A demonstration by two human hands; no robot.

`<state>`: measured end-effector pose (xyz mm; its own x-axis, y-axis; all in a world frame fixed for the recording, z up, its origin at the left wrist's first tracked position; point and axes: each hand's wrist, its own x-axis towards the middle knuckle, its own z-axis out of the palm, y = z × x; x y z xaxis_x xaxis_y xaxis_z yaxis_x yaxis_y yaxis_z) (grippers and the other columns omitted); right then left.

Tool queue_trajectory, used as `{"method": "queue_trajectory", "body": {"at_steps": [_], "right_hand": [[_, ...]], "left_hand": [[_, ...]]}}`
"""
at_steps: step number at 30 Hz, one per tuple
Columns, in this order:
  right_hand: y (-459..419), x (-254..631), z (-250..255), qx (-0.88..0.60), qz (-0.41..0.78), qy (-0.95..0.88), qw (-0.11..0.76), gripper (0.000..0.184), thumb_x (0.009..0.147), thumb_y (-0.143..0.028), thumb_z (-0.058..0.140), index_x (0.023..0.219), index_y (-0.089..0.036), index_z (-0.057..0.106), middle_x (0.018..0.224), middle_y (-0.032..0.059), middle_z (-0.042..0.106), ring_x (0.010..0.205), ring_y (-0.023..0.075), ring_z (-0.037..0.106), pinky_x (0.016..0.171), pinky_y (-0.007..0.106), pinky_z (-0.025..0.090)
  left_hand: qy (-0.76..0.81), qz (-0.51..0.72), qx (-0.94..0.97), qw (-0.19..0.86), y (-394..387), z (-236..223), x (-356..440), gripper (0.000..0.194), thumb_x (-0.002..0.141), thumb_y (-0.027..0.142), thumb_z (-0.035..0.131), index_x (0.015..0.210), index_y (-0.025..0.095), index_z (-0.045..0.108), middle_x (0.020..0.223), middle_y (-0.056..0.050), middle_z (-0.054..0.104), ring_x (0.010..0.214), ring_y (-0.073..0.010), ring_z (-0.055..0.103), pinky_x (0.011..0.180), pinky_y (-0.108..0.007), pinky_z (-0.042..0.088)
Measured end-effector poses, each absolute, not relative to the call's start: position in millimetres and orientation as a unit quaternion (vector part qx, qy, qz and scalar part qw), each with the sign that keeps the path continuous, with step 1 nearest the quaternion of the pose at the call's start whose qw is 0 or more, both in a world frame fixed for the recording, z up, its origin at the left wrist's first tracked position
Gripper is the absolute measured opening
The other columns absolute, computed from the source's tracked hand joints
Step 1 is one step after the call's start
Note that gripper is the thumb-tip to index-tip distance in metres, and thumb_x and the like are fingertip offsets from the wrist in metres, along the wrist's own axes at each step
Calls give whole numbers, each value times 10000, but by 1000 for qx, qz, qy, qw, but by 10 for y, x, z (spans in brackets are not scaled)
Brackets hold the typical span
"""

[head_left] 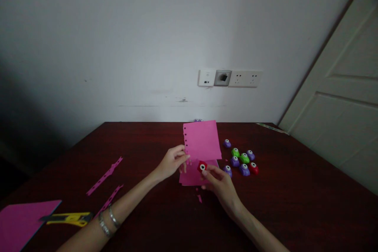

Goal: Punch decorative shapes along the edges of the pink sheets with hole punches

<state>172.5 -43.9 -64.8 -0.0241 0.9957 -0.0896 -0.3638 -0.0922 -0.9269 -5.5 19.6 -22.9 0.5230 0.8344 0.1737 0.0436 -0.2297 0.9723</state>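
My left hand (173, 161) pinches the left edge of a pink sheet (202, 139), which stands bent upward and has a row of small punched holes along that edge. The lower part of the sheet lies flat on the dark wooden table (295, 204). My right hand (218, 183) grips a small red craft punch (202, 165) against the sheet's lower part. A tiny pink scrap (199, 198) lies just in front of my right hand.
Several small punches, purple, green and red (243, 160), sit right of the sheet. Two punched pink strips (104, 176) lie at the left. A yellow utility knife (69, 218) rests on another pink sheet (20, 224) at the near left. A wall with sockets (230, 78) rises behind.
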Motion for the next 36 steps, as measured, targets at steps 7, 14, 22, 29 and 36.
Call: {"method": "queue_trajectory", "body": {"at_steps": [7,14,22,29,36], "right_hand": [[-456,1709,-612,-403,623,-350,571,284,596,-347,754,791,-167,653,686,3,611,654,138,571,525,241,497],[-451,1721,-630,-406,614,-348,581,277,590,-349,756,776,-172,652,707,8,609,661,140,564,508,232,484],[-433,1712,-635,-408,614,-348,580,289,579,-355,761,783,-174,664,681,-4,603,613,121,548,500,229,467],[-442,1715,-614,-414,598,-353,588,277,580,-363,758,762,-175,666,666,-7,591,593,115,527,495,229,457],[-450,1721,-602,-412,598,-334,600,282,578,-356,762,779,-186,664,695,-5,602,617,123,544,508,231,463]], "left_hand": [[316,366,704,519,199,-223,-74,218,827,356,508,870,145,472,634,22,562,443,-96,551,378,-179,389],[313,359,717,510,204,-228,-88,223,834,367,496,841,144,477,628,17,562,436,-78,528,390,-176,389],[297,360,723,509,232,-228,-99,234,829,349,508,901,127,500,645,17,556,396,-55,485,382,-173,380],[305,354,723,508,243,-204,-122,215,821,334,516,882,129,493,637,26,553,349,-26,424,335,-144,314],[307,353,732,494,258,-196,-149,223,826,346,506,848,125,513,696,-8,595,348,-17,408,340,-146,312]]}}
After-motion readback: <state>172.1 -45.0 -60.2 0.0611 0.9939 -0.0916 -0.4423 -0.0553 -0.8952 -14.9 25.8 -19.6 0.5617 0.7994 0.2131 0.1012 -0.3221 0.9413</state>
